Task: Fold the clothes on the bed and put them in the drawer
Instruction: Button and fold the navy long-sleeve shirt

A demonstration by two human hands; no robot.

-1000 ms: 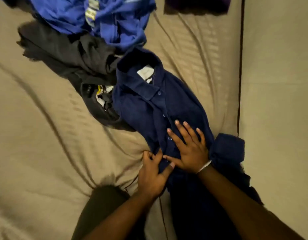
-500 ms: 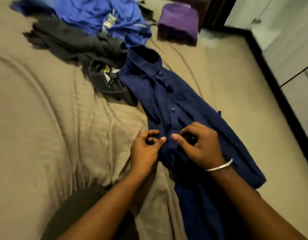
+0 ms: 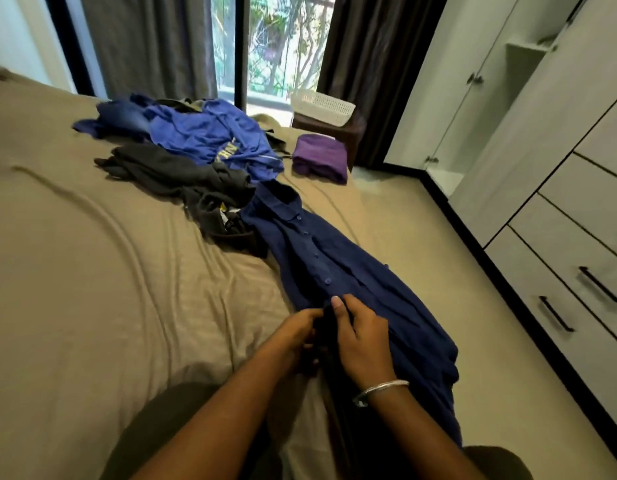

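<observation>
Nearest: both forearms reach forward over the bed (image 3: 92, 289), which is covered in a wrinkled tan sheet. Left hand (image 3: 295, 332) and right hand (image 3: 360, 336) meet at the front placket of the navy button shirt (image 3: 352, 271), fingers of each curled in and pinching the fabric at the button line; exact finger contact of the left hand is partly hidden by the cloth fold. Silver bangle (image 3: 381, 391) on the right wrist. The navy shirt lies lengthwise on the bed near its right edge, collar at the far end, buttons visible down the middle, lower end running toward the person under the right arm. Just beyond the collar and to its left, a crumpled dark grey garment (image 3: 182, 174) touches the shirt. Past that, a bright blue top with yellow lettering (image 3: 210, 136) in a loose heap, overlapping a darker blue piece (image 3: 121, 114) at far left. A folded purple garment (image 3: 321, 157) sits at the far right corner of the bed. Behind it a white perforated basket (image 3: 322, 107) rests on a dark stool. On the right, white wardrobe drawers (image 3: 570, 271) with black bar handles, all pushed in. Farthest: dark curtains (image 3: 144, 43) framing a window (image 3: 269, 43) with greenery outside.
</observation>
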